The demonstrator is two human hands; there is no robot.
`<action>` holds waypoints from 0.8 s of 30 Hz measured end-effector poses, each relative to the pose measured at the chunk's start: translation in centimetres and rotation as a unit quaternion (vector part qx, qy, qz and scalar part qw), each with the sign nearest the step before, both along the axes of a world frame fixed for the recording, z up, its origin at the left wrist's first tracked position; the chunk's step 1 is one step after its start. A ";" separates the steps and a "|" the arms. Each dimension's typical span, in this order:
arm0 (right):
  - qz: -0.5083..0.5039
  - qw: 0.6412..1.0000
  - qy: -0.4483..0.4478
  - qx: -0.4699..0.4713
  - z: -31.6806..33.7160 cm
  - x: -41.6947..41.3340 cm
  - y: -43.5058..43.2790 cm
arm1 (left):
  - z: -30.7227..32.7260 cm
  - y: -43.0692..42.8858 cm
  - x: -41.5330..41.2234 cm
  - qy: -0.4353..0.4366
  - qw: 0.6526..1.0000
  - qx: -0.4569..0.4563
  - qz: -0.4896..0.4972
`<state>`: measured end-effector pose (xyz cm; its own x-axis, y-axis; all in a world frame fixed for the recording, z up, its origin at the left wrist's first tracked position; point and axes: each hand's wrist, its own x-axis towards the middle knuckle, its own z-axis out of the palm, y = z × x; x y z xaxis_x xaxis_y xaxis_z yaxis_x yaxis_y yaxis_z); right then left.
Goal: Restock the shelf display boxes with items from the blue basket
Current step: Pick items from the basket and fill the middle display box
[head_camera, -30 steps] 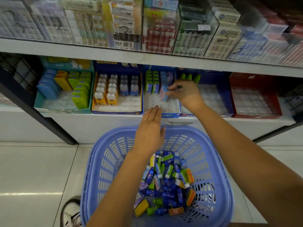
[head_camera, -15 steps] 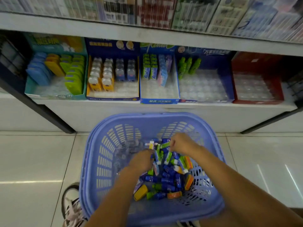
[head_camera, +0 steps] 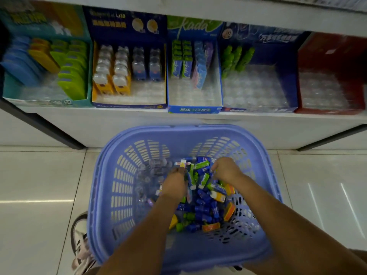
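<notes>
— Entry one, nearest the wearer?
— A pale lace-up shoe (head_camera: 81,241) on the glossy white tiled floor (head_camera: 39,185), just left of the blue slotted plastic basket (head_camera: 127,175).

— Basket contents?
— A loose heap of small blue, green and orange packets (head_camera: 204,207), lying every way with no common axis. What look like clear plastic blister trays (head_camera: 151,171) sit against the left wall.

— The hands?
— Both are down in the far end of the heap, near each other. The left hand (head_camera: 176,184) has its fingers curled downward among the packets, with a small white-and-pink packet (head_camera: 182,164) at its fingertips. I cannot tell whether that one is pinched or merely touched. The right hand (head_camera: 225,170) is knuckles up with its fingers buried, so I cannot tell its grip either.

— Destination?
— The white shelf (head_camera: 119,116), straight ahead beyond the basket's far rim and higher. It carries a row of cardboard display boxes (head_camera: 129,105) side by side. The green-and-blue centre box (head_camera: 194,109) holds matching packets in upright rows at the back, and its front tray cells are bare.

— Bearing for the move?
— As a judgement, the centre box lies dead ahead of the left hand, and the right hand is in line with the box's right wall. Neither hand is clearly nearer. A packet would need turning upright, long axis standing, before it travels forward and up.
</notes>
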<state>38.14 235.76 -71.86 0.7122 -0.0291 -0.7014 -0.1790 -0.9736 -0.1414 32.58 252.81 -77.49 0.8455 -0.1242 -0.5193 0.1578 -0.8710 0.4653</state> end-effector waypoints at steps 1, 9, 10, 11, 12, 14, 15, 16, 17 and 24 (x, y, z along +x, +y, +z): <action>-0.026 0.999 -0.022 0.025 0.5 0.2 -0.3 | -0.2 -0.6 0.2 -0.001 1.000 0.004 -0.014; -0.116 0.979 -0.064 0.152 5.4 0.5 -2.9 | -1.5 -2.9 1.1 0.040 0.993 0.086 -0.072; -0.122 0.976 -0.060 0.171 5.9 0.4 -3.1 | -1.6 -3.3 1.0 0.042 0.994 0.076 -0.065; -0.128 0.971 -0.055 0.193 6.5 0.3 -3.1 | -1.7 -3.6 0.7 0.044 0.994 0.077 -0.060; -0.125 0.969 -0.055 0.208 6.9 0.2 -3.1 | -1.7 -4.0 0.4 0.041 0.994 0.083 -0.061; -0.102 0.971 -0.077 0.204 7.6 0.1 -3.3 | -1.9 -4.6 -0.1 0.032 0.993 0.097 -0.065; -0.093 0.971 -0.090 0.200 8.0 0.0 -3.4 | -2.0 -4.8 -0.4 0.028 0.993 0.100 -0.060; -0.092 0.970 -0.099 0.201 8.3 0.0 -3.7 | -2.0 -4.9 -0.6 0.023 0.993 0.103 -0.054; -0.094 0.969 -0.104 0.204 8.6 -0.1 -4.0 | -2.0 -5.0 -0.6 0.019 0.992 0.111 -0.052; -0.144 0.949 -0.130 0.250 10.2 -0.7 -5.1 | -1.5 -5.3 -1.0 0.040 0.991 0.123 -0.042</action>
